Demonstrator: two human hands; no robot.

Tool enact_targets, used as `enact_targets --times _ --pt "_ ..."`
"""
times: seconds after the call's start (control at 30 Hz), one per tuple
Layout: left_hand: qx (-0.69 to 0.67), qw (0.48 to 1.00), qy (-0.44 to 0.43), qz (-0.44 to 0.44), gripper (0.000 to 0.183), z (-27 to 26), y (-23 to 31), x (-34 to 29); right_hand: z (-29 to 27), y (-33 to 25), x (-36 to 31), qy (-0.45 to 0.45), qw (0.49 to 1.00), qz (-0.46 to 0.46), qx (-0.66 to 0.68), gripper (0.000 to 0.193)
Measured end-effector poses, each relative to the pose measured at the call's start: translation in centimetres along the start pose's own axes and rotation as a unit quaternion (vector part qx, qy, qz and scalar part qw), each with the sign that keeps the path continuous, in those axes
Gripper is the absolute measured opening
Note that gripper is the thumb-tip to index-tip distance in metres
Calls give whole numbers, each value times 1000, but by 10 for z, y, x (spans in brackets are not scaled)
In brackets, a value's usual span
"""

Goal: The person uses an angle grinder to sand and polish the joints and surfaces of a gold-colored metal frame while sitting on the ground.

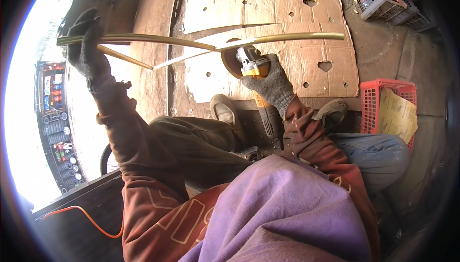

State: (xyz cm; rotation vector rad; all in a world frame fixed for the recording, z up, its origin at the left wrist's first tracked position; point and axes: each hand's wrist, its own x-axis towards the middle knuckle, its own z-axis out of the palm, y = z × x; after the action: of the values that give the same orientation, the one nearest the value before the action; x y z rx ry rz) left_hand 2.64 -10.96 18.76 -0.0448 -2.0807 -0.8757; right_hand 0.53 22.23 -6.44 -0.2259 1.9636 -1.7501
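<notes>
My left hand (90, 53), in a dark grey knit glove, is closed around the left end of a gold-coloured bent metal strip frame (153, 39). The frame's long arms stretch rightward over the cardboard, with a thinner bend below. In my gloved right hand (275, 84) is a yellow and black angle grinder (269, 118), gripped near its silver head. The round grinder disc (231, 63) sits at the strip's middle, where its sections meet. Whether the disc touches the metal, I cannot tell.
Flattened cardboard (292, 65) with punched holes covers the ground ahead. A red plastic crate (371, 104) holding a brown paper sheet (397, 113) stands at right. Grey crates (376, 1) are at the far right. An orange cord (91, 219) lies at lower left.
</notes>
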Motion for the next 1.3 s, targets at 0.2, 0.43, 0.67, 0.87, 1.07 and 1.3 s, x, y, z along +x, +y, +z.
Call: enact_targets --times 0.2,0.43,0.67,0.87,1.07,1.3 --pt "30 999 24 31 20 -10 -17 1 1 8 6 8 998 -55 -28 77" --pt "-78 996 3 -32 18 -2 -24 0 2 13 5 -31 995 -20 95 76" --pt "-209 975 -17 -73 22 -7 -22 -2 -6 9 10 -17 997 -5 -80 76" --pt "-159 986 -21 -50 22 2 -12 -3 -4 4 9 4 993 -16 -121 82" --pt "-264 961 -46 -70 24 -2 -20 2 -8 4 11 2 994 -28 -107 82" --pt "-317 944 -84 -40 25 1 -21 -1 -13 -4 12 -13 992 -25 -119 82"
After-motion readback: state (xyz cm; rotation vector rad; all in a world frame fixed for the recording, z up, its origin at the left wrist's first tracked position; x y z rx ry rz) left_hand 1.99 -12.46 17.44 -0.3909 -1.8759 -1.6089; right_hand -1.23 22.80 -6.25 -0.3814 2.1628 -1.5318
